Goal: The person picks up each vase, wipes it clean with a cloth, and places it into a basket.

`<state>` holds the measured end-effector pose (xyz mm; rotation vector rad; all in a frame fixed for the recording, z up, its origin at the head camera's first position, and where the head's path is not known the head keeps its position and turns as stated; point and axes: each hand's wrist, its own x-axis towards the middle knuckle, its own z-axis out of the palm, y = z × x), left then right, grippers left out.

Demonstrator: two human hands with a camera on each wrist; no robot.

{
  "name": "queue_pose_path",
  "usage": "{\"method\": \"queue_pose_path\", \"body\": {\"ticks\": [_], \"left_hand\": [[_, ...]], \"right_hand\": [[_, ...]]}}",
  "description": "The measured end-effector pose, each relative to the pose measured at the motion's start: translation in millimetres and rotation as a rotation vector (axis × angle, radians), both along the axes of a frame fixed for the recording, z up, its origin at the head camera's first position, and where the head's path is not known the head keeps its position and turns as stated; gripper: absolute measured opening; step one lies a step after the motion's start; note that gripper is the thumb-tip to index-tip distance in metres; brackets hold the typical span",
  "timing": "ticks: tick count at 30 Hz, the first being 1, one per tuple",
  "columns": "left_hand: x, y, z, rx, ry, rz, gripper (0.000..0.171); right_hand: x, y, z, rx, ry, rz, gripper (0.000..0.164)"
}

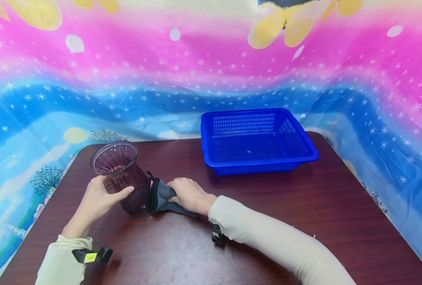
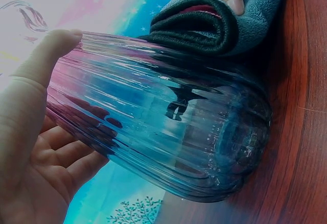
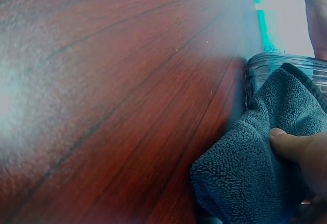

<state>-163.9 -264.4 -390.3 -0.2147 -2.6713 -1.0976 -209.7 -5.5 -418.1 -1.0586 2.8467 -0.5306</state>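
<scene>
A purple-tinted ribbed glass vase (image 1: 130, 186) with a flared rim stands slightly tilted at the left of the table. My left hand (image 1: 98, 198) grips its upper body, thumb on the near side and fingers behind, as the left wrist view (image 2: 43, 117) shows. In my right hand (image 1: 189, 194) is a folded grey towel (image 1: 164, 194) with black edging, pinched under the thumb. The towel's folded edge lies against the lower right side of the vase. In the right wrist view, the thumb presses into the towel (image 3: 245, 168), and the other fingers are mostly hidden.
A blue plastic basket (image 1: 257, 166) with perforated walls sits at the back right of the dark wooden table (image 1: 182, 245). Behind the table hangs a colourful printed cloth (image 1: 182, 79). Both sleeves carry black wrist straps.
</scene>
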Motion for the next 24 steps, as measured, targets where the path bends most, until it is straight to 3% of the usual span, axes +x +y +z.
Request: {"method": "queue_pose_path", "body": {"ticks": [24], "left_hand": [[-1.7, -1.3, -3.5, 0.013, 0.028, -0.016, 0.048]], "right_hand": [[0.8, 1.8, 1.9, -0.060, -0.034, -0.001, 0.017]]}}
